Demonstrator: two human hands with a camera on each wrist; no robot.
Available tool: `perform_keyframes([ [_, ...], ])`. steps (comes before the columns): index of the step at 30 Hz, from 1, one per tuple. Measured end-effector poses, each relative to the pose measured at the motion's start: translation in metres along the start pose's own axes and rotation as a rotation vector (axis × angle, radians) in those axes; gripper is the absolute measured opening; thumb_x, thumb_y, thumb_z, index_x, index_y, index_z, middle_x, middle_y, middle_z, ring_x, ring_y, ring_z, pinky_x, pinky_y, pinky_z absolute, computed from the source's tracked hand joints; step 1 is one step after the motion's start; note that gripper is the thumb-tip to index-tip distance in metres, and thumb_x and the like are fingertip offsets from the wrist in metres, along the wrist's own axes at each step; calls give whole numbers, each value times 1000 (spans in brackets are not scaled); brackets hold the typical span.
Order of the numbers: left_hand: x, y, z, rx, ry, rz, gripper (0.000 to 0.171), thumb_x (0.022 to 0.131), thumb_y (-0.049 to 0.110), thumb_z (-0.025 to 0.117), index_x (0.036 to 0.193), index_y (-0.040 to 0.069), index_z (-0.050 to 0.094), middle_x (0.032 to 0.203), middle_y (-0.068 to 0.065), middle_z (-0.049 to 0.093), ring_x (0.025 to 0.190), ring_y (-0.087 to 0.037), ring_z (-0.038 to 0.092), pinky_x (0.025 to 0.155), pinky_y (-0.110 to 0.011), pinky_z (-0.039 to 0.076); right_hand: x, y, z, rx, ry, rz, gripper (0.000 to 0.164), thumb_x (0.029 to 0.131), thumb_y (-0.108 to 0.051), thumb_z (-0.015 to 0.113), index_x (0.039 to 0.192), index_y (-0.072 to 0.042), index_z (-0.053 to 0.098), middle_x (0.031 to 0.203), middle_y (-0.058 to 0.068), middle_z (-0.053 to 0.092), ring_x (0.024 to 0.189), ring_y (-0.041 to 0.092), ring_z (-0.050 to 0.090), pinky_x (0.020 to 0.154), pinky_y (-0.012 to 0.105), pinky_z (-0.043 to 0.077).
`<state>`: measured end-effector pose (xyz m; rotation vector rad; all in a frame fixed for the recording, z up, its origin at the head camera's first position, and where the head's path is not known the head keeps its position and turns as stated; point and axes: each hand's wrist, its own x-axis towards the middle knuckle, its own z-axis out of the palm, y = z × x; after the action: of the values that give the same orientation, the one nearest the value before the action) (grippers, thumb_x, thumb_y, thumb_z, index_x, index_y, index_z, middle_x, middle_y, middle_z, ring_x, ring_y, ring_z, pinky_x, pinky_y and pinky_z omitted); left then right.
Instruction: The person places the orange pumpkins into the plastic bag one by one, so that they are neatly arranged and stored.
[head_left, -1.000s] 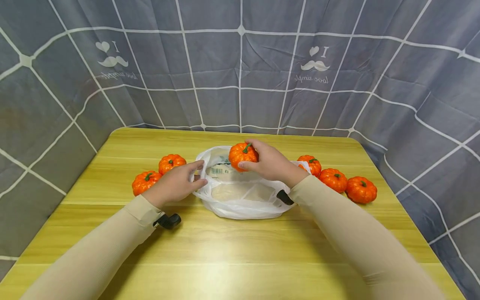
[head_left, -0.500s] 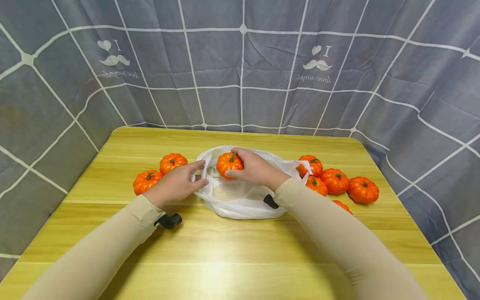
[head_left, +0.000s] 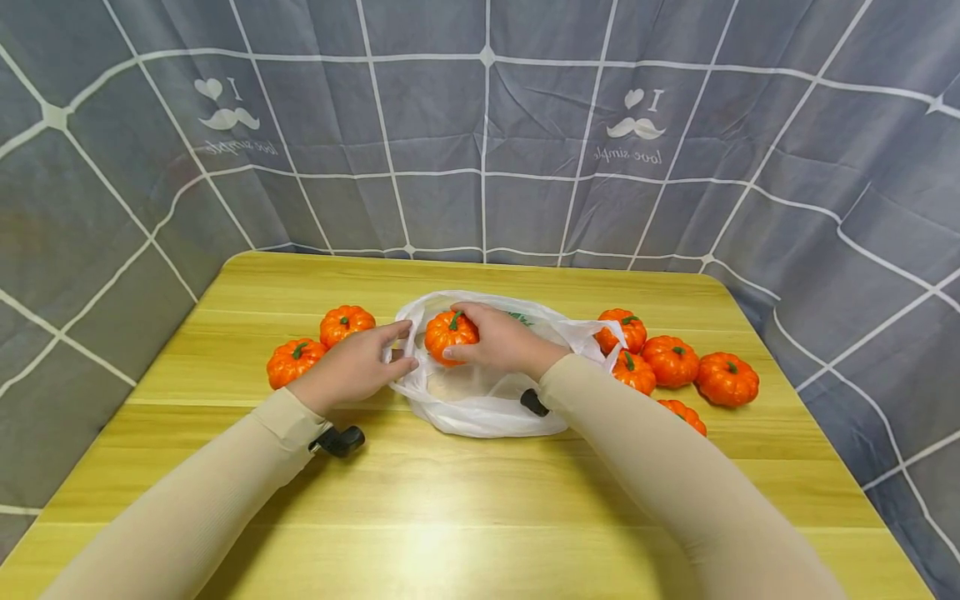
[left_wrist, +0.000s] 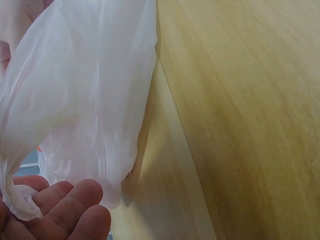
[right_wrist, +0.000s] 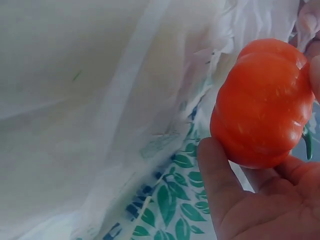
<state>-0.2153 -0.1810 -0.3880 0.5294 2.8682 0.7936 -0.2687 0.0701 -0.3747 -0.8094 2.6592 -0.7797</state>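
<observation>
A white plastic bag (head_left: 491, 421) lies in the middle of the table with its mouth spread upward. My left hand (head_left: 352, 367) holds the bag's left rim; in the left wrist view a gathered strip of the plastic (left_wrist: 24, 202) runs between thumb and fingers. Within the mouth, my right hand (head_left: 506, 337) grips a small orange pumpkin (head_left: 448, 335) with a green stem, thumb on the near side. The right wrist view shows the glossy pumpkin (right_wrist: 262, 105) between thumb and fingers, beside the bag's green leaf print (right_wrist: 175, 200). The bag's bottom is partly hidden by the hand.
Two pumpkins (head_left: 295, 363) sit left of the bag, partly behind the left hand. Several more pumpkins (head_left: 670, 362) stand on the right, one half hidden by the right sleeve and another behind a bag handle (head_left: 615, 337). A grey checked curtain (head_left: 420, 125) surrounds the wooden table (head_left: 435, 517).
The right hand has moved left and slightly down with the pumpkin, into the left part of the bag's mouth. The left hand has stayed at the rim.
</observation>
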Motion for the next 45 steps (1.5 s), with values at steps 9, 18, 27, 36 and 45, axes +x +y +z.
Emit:
perform_keyframes([
  [9,0,0,1,2,0,-1,69,103,37,66,159,3,45,148,-17,62,113,-26,68,103,-51,53,12,9,7,6,-21,18,76,96,-39,78,158,-9,44,149,12,58,132,27,59,119,42,42],
  [18,-2,1,1,-1,2,15,68,103,36,66,158,1,46,149,-19,61,119,-30,68,104,-53,53,16,11,15,21,-46,62,81,96,-43,77,161,-12,40,153,11,55,135,27,57,120,44,42],
  [27,-3,2,1,-4,-2,8,68,103,35,66,158,1,45,150,-19,60,119,-29,68,105,-53,53,16,12,16,-8,-69,81,98,89,-40,85,166,-12,31,161,12,47,144,30,49,124,47,36],
  [36,-2,2,1,-5,-1,6,68,103,35,67,158,1,46,150,-19,60,114,-28,68,104,-52,54,17,9,17,0,-61,103,98,90,-39,85,166,-11,30,162,13,45,145,30,48,125,47,35],
  [45,-1,0,2,-3,-11,8,68,103,36,66,158,0,45,151,-19,59,109,-25,67,102,-51,54,18,8,19,14,-60,107,99,90,-40,85,167,-13,29,163,13,44,146,30,48,124,47,35],
])
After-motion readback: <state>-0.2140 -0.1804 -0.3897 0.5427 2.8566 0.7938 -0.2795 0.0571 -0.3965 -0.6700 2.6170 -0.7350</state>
